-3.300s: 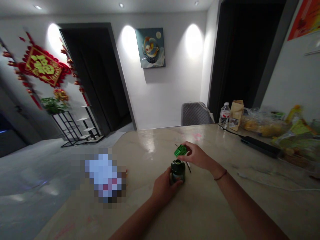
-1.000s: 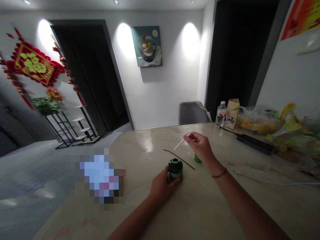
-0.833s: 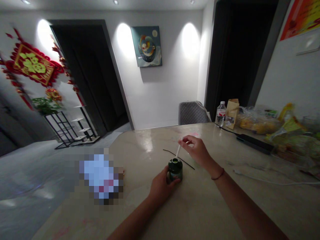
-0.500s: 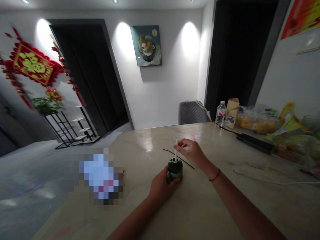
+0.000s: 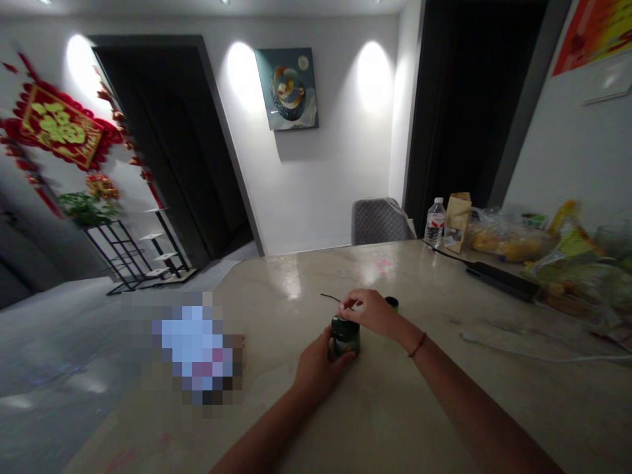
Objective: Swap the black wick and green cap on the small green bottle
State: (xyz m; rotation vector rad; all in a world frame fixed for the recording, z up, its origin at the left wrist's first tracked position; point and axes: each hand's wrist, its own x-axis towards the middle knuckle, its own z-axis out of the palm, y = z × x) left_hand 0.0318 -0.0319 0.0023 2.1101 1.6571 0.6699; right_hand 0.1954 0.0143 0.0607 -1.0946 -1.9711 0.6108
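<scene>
My left hand (image 5: pixel 318 368) is wrapped around a small dark green glass bottle (image 5: pixel 348 339) that stands upright on the table (image 5: pixel 395 408). At the bottle's mouth, the fingers of my right hand (image 5: pixel 368 309) are pinched on the top end of a white stick (image 5: pixel 342 315); little of it shows, the rest being hidden by the bottle and my fingers. A thin black stick (image 5: pixel 330 296) lies behind the bottle, partly covered by my right hand. Beyond that hand sits a small dark round cap (image 5: pixel 392 302).
A pixelated blue-white object (image 5: pixel 197 349) lies to the left. On the right are a black power strip (image 5: pixel 503 280), a white cable (image 5: pixel 533 359), a water bottle (image 5: pixel 435 224), a paper bag (image 5: pixel 458 220) and plastic bags of food (image 5: pixel 513 243). A grey chair (image 5: pixel 378 220) stands behind the table.
My right hand has moved down to the bottle's mouth, and the white stick has sunk into the bottle. The dark cap behind that hand has come into view. My left hand stays put.
</scene>
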